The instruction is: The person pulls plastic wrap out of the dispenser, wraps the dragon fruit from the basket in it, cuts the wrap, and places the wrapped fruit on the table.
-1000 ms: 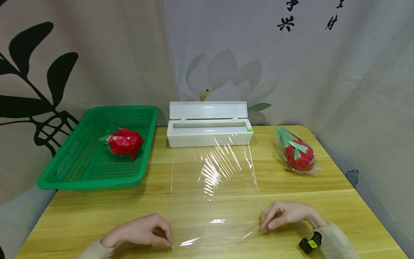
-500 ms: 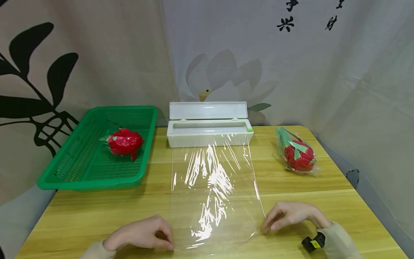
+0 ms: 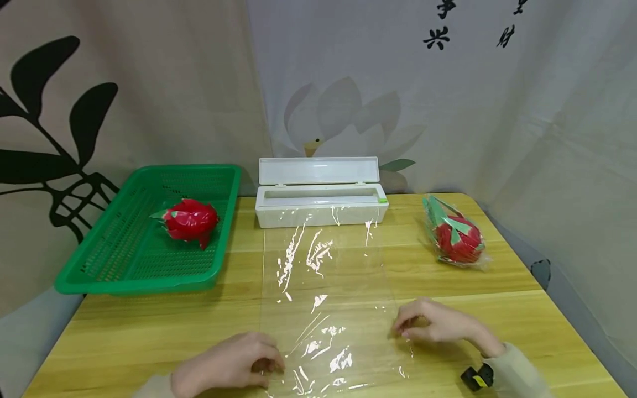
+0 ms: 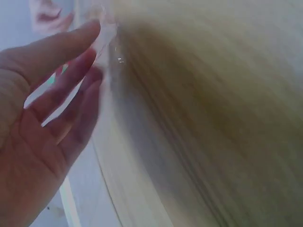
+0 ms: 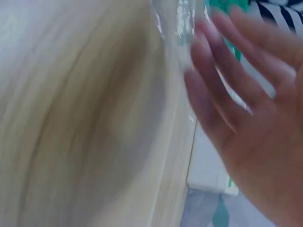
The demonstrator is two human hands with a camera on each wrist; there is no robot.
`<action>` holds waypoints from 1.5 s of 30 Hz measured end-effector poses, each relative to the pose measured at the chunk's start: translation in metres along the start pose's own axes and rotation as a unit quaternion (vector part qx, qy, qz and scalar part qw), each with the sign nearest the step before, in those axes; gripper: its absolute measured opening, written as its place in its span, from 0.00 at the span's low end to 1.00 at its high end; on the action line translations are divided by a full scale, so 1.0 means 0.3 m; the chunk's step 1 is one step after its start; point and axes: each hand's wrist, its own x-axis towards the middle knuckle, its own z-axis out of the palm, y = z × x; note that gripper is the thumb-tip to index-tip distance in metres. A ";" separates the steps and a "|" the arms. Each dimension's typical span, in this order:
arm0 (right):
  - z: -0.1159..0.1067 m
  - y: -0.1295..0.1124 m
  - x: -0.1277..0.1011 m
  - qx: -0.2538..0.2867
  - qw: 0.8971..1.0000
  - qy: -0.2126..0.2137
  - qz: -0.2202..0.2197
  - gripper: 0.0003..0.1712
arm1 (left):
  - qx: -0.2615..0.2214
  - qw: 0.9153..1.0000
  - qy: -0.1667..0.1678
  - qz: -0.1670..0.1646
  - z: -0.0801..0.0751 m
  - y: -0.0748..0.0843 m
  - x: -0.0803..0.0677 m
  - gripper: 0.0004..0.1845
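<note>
A sheet of clear cling film [image 3: 328, 287] stretches from an open white dispenser box [image 3: 320, 214] down the table, with creases and glare across it. My left hand [image 3: 234, 362] is at the film's near left side, its thumb and fingers apart in the left wrist view, where the film [image 4: 111, 35] hangs by the fingertips. At the right edge of the film is my right hand [image 3: 438, 323]. The right wrist view shows its fingers [image 5: 222, 90] fairly straight and spread beside the film; whether they touch it I cannot tell.
On the left a green basket [image 3: 144, 287] holds a red dragon fruit [image 3: 191, 220] with a shiny surface. A second dragon fruit [image 3: 459, 240], in clear wrapping, lies at the right back. Printed curtains [image 3: 199, 83] hang behind the wooden table [image 3: 497, 309].
Both hands have shifted inward, the right slightly up the table. Their fingers have come off the film's near corners. The film has slackened, and its glare has broken into scattered patches.
</note>
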 end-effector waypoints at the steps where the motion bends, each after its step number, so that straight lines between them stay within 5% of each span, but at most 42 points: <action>1: 0.005 -0.006 0.009 -0.048 0.998 0.028 0.011 0.13 | 0.031 0.999 0.010 0.004 0.002 0.003 0.002 0.17; 4: 0.025 -0.020 0.031 -0.174 0.981 0.070 0.049 0.25 | 0.110 0.993 0.033 0.009 0.008 0.005 0.004 0.27; 7: 0.044 -0.026 0.044 -0.225 0.969 0.052 0.090 0.38 | 0.151 0.988 0.029 0.005 0.010 0.005 0.002 0.33; 13: 0.066 -0.026 0.038 -0.215 0.965 -0.002 0.148 0.49 | 0.130 0.991 -0.021 -0.022 0.008 0.002 -0.005 0.32; 21: 0.075 -0.022 0.025 -0.243 0.962 0.000 0.125 0.52 | 0.110 0.993 -0.040 -0.015 -0.002 -0.006 -0.003 0.31; 25: 0.076 -0.026 0.026 -0.244 0.961 -0.003 0.129 0.52 | 0.078 0.995 -0.062 -0.029 -0.047 -0.003 0.002 0.29; 30: 0.076 -0.031 0.025 -0.239 0.962 -0.007 0.135 0.52 | -0.004 0.988 -0.092 -0.120 -0.173 0.015 0.011 0.25; 33: 0.075 -0.032 0.024 -0.243 0.961 -0.006 0.133 0.52 | -0.016 0.986 -0.052 -0.157 -0.276 0.011 0.015 0.27; 38: 0.075 -0.032 0.024 -0.244 0.961 -0.004 0.133 0.53 | 0.041 0.979 0.052 -0.193 -0.462 -0.049 0.021 0.26; 45: 0.080 -0.030 0.022 -0.229 0.965 0.002 0.130 0.53 | 0.115 0.948 0.103 -0.280 -0.663 -0.225 0.004 0.29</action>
